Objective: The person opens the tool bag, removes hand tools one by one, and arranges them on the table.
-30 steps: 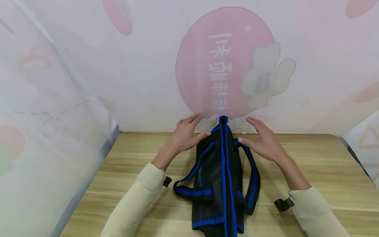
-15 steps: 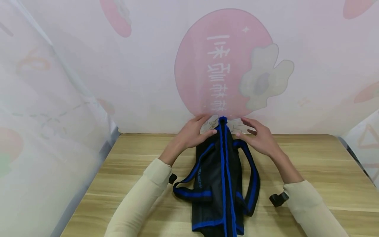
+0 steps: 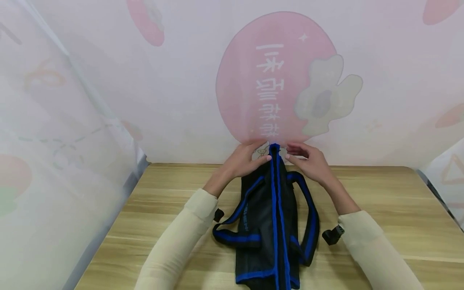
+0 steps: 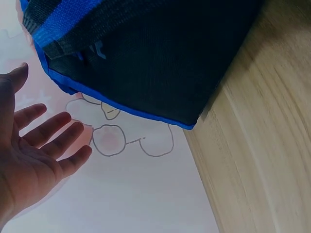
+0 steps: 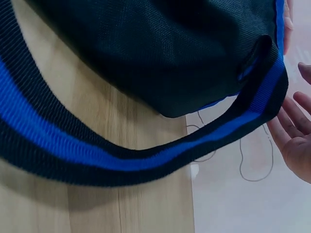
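Note:
A black bag (image 3: 261, 213) with blue trim stands lengthwise on the table, its long top opening edged in blue. One blue-striped handle (image 3: 237, 237) droops to its left, another handle (image 3: 311, 213) to its right. My left hand (image 3: 243, 159) is at the bag's far end, thumb tip close to the blue edge. In the left wrist view, that hand (image 4: 36, 155) has loosely spread fingers and grips nothing. Opposite it, my right hand (image 3: 311, 162) has relaxed, slightly bent fingers near the same end; the right wrist view shows this hand (image 5: 299, 141) only partly, behind the handle.
The wooden table (image 3: 380, 209) reaches back to a pale printed wall sheet (image 3: 181, 100) right behind the bag's far end. Another sheet (image 3: 54, 181) hangs at the left. Small black cameras sit at the left cuff (image 3: 218, 215) and right cuff (image 3: 332, 235).
Both hands have moved inward toward the bag's far end, the left one rightward and the right one leftward. The bag has stayed in place.

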`<state>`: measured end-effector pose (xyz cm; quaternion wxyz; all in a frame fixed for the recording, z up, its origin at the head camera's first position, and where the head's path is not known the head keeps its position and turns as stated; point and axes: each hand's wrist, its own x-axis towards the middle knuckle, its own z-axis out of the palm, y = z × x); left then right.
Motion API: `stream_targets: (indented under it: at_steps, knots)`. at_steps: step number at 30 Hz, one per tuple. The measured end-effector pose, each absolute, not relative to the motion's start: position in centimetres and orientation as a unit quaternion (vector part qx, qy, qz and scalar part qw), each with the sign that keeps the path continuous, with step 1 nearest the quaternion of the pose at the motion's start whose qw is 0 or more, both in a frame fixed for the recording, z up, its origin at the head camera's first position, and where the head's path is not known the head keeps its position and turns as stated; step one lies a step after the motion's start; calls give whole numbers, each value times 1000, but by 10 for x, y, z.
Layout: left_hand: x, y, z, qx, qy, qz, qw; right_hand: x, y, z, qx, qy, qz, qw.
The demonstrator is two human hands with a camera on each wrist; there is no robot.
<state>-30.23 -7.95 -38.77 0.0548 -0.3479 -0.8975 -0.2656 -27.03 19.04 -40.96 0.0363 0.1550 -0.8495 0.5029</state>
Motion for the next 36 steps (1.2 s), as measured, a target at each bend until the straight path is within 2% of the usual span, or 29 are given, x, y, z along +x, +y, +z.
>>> stream_targets:
  at_steps: [17,26,36]
  knots:
    - [-312,-71,-393,-355,-888,-291,37,-290,181,-412,190,-839,505,71]
    - [-319,-67,-394,-399,-861,-313,28,-295,180,-408,214,-840,496,53]
    - [-319,-68,-393,-374,-873,-311,-29,-298,180,-407,225,-853,466,59]
